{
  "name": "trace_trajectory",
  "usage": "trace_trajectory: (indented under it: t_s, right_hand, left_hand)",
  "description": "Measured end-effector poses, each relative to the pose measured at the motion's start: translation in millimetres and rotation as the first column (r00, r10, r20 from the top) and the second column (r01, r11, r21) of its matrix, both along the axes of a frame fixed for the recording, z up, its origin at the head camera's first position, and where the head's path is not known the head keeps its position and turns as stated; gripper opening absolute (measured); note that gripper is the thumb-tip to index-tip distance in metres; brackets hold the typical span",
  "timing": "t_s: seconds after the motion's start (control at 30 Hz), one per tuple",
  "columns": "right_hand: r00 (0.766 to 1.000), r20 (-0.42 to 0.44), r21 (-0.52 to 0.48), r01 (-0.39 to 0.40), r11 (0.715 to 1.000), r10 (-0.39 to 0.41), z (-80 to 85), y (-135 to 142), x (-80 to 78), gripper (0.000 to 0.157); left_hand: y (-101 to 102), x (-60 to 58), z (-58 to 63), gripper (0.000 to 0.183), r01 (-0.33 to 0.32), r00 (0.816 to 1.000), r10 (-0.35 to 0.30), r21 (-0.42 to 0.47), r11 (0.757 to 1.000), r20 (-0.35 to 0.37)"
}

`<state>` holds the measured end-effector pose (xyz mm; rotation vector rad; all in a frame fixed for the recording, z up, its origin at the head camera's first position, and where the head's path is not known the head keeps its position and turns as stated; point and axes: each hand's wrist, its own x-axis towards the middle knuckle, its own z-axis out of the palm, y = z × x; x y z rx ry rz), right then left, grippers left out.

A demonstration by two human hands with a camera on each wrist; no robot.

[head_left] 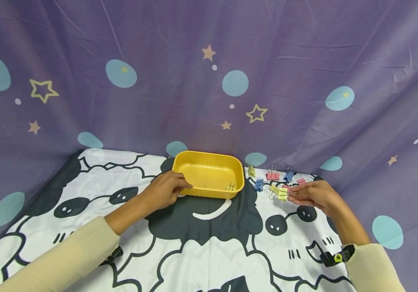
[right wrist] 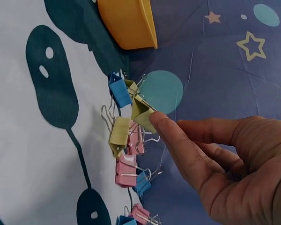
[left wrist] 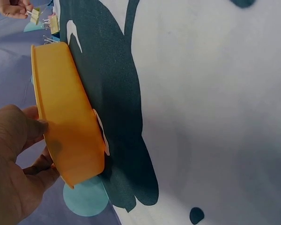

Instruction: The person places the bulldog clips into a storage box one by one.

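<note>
My left hand (head_left: pixel 166 187) grips the near left rim of a yellow plastic tray (head_left: pixel 209 192), its thumb on the outer wall in the left wrist view. Inside, at the tray's near right corner, lies a small binder clip (head_left: pixel 230 186) with wire handles. To the tray's right, my right hand (head_left: pixel 312 194) pinches a yellow binder clip (right wrist: pixel 144 112) between thumb and fingers. Just by it are another yellow binder clip (right wrist: pixel 119 133), a blue binder clip (right wrist: pixel 120 90) and a pink binder clip (right wrist: pixel 125 171).
More blue, pink and yellow clips lie grouped right of the tray, among them a blue clip (head_left: pixel 288 176) and a pink clip (head_left: pixel 272 176). A cartoon-print black and white cloth (head_left: pixel 209 255) covers the table. Behind it hangs a purple curtain (head_left: pixel 179 81) with stars.
</note>
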<state>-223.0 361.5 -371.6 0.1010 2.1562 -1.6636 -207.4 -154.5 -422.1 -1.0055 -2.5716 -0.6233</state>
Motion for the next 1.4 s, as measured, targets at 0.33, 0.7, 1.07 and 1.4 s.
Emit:
trace_trajectory:
  t_s: [0.33, 0.7, 1.07, 1.4]
  right_hand:
    - [1.0, -0.021, 0.004, -0.004, 1.0, 0.004, 1.8, -24.9, -13.1, 0.047]
    - [0.996, -0.083, 0.059, -0.024, 0.998, 0.029, 7.8, -61.5, -26.5, 0.044]
    - [0.992, -0.12, 0.068, -0.025, 0.997, 0.033, 23.9, -85.3, -37.2, 0.045]
    - [0.989, -0.143, 0.116, -0.028, 0.993, 0.044, 35.4, -103.5, -47.6, 0.042]
  left_hand:
    - [-1.1, 0.9, -2.0, 0.036, 0.002, 1.0, -0.002, 0.009, 1.0, -0.015]
    - [-2.9, 1.5, -4.1, 0.037, -0.001, 1.0, 0.001, 0.01, 1.0, -0.015]
    - [-0.2, -0.3, -3.0, 0.037, 0.0, 1.0, 0.0, 0.007, 1.0, -0.004]
    - [-0.4, -1.9, -0.3, 0.037, 0.0, 1.0, 0.0, 0.002, 1.0, 0.01]
